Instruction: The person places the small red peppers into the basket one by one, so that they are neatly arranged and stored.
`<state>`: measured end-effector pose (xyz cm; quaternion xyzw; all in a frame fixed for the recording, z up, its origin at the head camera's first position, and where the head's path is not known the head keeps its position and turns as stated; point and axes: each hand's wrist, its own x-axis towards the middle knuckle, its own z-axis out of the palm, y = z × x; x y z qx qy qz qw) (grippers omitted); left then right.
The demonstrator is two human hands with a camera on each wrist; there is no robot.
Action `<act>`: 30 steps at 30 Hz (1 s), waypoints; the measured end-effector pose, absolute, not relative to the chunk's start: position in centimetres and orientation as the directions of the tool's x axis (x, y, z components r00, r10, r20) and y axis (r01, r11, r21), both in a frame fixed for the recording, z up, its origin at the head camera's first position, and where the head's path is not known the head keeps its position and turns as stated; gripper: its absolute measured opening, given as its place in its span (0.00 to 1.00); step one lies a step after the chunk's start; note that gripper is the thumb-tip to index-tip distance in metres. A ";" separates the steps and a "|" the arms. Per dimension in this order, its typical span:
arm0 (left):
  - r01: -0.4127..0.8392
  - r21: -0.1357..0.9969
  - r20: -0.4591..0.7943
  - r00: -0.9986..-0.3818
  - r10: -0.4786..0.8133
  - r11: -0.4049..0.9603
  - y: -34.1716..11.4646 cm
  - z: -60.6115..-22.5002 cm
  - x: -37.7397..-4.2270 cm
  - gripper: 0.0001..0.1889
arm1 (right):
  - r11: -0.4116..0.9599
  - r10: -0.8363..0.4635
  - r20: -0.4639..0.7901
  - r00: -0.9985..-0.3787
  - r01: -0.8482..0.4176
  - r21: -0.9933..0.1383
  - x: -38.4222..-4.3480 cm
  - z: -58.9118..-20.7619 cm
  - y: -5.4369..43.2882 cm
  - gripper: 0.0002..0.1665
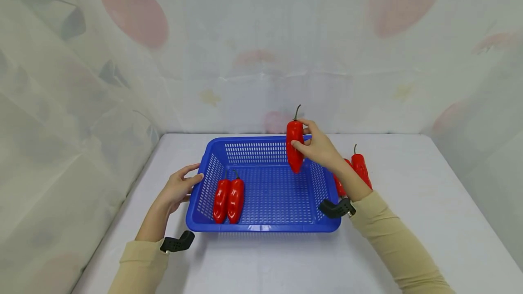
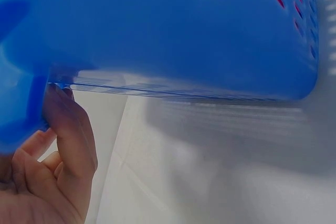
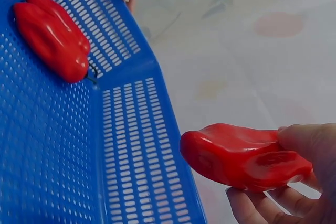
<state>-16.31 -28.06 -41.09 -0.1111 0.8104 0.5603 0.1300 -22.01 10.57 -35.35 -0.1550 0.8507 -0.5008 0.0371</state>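
Note:
A red pepper (image 1: 294,144) with a long green stem is held upright by my right hand (image 1: 320,149), pinched between thumb and fingers. It hangs over the far right part of a blue plastic basket (image 1: 263,228). In the right wrist view the same pepper (image 3: 241,156) appears beside the basket's rim. My left hand (image 1: 178,188) grips the basket's left rim, thumb above; in the left wrist view its curled fingers (image 2: 73,135) reach under the rim. Two red peppers (image 1: 235,201) lie side by side in the basket's left part, stems pointing away.
To the right of the basket, more red peppers (image 1: 360,167) lie on the white table (image 1: 412,185), partly hidden behind my right forearm. Patterned cloth (image 1: 253,35) hangs behind the table and along both sides. Each wrist wears a black camera mount (image 1: 177,242).

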 end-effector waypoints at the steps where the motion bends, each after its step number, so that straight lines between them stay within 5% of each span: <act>1: -0.326 0.879 -0.336 -0.941 -0.034 0.349 -28.1 -41.1 -16.3 0.30 | 0.447 -0.305 0.089 -0.948 -0.225 -0.866 -22.0 -35.4 10.4 0.40; 30: -0.333 0.876 -0.343 -0.939 -0.037 0.349 -28.0 -41.0 -16.1 0.30 | 0.351 -0.414 -0.109 -0.904 -0.048 -0.935 -22.0 -37.9 4.2 0.45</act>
